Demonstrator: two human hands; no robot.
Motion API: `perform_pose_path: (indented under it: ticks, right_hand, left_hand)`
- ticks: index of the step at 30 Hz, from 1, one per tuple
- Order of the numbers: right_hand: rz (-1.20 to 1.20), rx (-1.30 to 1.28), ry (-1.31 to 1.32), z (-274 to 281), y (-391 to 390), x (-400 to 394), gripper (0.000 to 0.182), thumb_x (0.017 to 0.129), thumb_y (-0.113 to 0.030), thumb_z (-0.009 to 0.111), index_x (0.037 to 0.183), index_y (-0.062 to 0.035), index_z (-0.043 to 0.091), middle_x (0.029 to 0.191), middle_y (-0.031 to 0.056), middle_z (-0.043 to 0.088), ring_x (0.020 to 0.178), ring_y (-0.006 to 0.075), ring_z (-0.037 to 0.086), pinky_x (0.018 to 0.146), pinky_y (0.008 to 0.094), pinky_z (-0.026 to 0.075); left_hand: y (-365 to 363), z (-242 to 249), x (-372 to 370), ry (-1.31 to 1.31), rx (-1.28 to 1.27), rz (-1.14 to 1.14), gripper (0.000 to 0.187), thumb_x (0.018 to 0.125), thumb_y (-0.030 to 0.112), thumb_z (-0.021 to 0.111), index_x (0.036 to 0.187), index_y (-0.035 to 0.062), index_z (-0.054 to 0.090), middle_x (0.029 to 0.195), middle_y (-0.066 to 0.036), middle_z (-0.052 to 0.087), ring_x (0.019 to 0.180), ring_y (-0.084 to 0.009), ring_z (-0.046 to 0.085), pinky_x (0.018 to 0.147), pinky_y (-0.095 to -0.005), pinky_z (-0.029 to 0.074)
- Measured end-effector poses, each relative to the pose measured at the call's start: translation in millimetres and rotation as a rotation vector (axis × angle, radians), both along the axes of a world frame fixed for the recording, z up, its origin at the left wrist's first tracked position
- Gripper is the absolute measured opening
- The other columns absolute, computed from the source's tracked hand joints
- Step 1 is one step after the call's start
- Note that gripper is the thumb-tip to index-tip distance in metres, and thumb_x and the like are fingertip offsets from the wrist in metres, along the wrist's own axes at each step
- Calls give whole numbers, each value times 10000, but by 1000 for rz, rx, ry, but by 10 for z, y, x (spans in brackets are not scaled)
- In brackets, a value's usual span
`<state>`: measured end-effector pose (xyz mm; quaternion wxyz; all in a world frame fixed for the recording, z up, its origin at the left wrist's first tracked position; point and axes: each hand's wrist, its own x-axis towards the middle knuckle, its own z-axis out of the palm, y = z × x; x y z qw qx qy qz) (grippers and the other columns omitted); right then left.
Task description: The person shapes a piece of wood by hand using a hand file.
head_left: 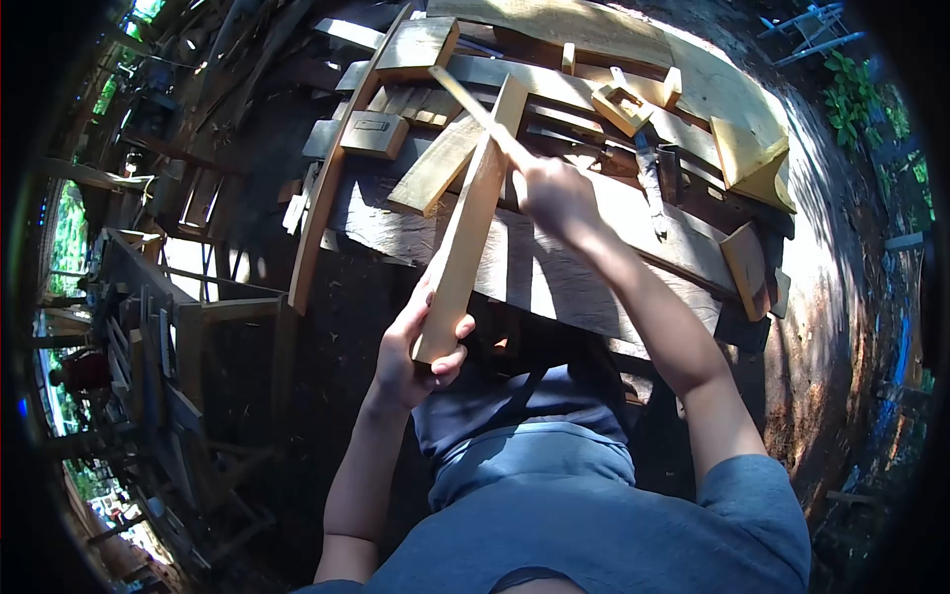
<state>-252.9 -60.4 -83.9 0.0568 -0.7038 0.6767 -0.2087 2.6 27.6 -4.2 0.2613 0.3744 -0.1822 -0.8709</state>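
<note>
My left hand is wrapped around the near end of a squared piece of wood. The piece slants up and away from me over the workbench. My right hand is closed on a thin, pale, flat strip that looks like wood. That strip crosses the wood near its far end, pointing up and to the left. Just left of the crossing, a shorter flat board lies on the bench.
Wooden blocks lie at the back left, beside a long narrow board. Farther right are a small block with an opening, a chisel-like tool and angled wood pieces. Timber frames stand to the left.
</note>
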Motion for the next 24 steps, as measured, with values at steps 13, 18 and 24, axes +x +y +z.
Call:
perform_pose_path:
  ticks: [13, 18, 24]
  right_hand:
    - [-151, 6, -26, -138, -764, -213, 464, 978, -295, 369, 1437, -266, 435, 866, 144, 711, 773, 349, 699, 660, 460, 559]
    - [49, 228, 54, 303, 162, 158, 500, 945, -245, 466, 1443, -244, 427, 801, 132, 702, 689, 329, 693, 620, 453, 560]
    - [67, 434, 59, 631, 545, 136, 432, 951, -230, 494, 1384, -236, 501, 803, 154, 681, 729, 342, 672, 625, 470, 534]
  left_hand:
    - [15, -46, -25, 166, 91, 53, 480, 1020, 495, 327, 1216, 65, 408, 892, -110, 464, 428, -77, 386, 311, -179, 317]
    - [0, -106, 26, 368, 219, 105, 495, 1015, 505, 333, 1226, 66, 420, 892, -112, 449, 441, -93, 377, 320, -193, 324]
    - [-7, -199, 75, 359, 200, 47, 466, 1019, 494, 333, 1237, 93, 430, 914, -109, 450, 446, -106, 373, 328, -199, 295]
